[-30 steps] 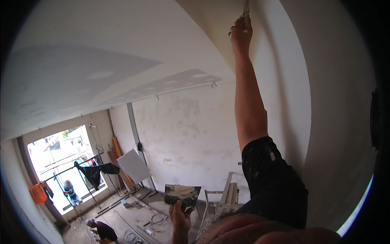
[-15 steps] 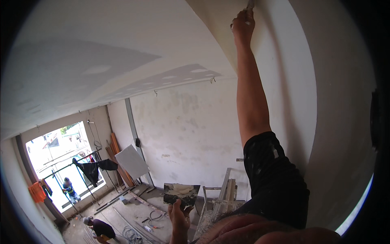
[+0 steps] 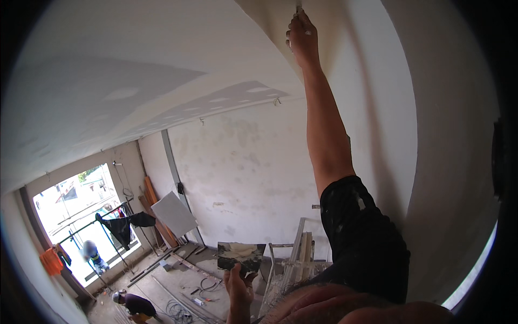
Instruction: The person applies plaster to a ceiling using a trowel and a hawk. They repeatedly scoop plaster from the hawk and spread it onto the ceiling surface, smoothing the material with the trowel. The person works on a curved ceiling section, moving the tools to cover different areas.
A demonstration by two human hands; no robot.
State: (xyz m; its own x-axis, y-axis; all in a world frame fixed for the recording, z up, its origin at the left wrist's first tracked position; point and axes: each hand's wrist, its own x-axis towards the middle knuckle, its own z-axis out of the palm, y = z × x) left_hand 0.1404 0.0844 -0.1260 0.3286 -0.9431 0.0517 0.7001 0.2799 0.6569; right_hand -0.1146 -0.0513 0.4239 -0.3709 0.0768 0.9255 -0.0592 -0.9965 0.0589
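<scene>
Up at the top of the head view: our right hand (image 3: 303, 38) has its fingers wrapped around a narrow tool (image 3: 298, 6); we see only part of it and cannot tell whether its far end touches the surface behind.
Raised arm: our right forearm (image 3: 329, 124) stretches upward from a black sleeve (image 3: 359, 232) flecked with white, beside a pale wall (image 3: 396, 124).
Left hand: low near the middle, our left hand (image 3: 239, 286) pinches the near side of a dark flat board (image 3: 227, 264), thumb against it; some of the fingers are hidden from us.
Paste: we have a pale heap of paste (image 3: 241, 249) on the board, toward its far side, well below the right hand.
Beside the board: to its right we see a metal frame (image 3: 297, 251).
Floor: below us and to the left, a coil of cable (image 3: 178, 310) lies on the floor near a bent-over person (image 3: 139, 306) in a dark top.
Window: at far left, a second person (image 3: 97, 259) is at the bright window (image 3: 70, 189); orange cloth (image 3: 52, 261) and a black garment (image 3: 120, 229) hang near it.
Far wall: we see a pale sheet (image 3: 174, 213) leaning beside brown planks (image 3: 150, 189).
</scene>
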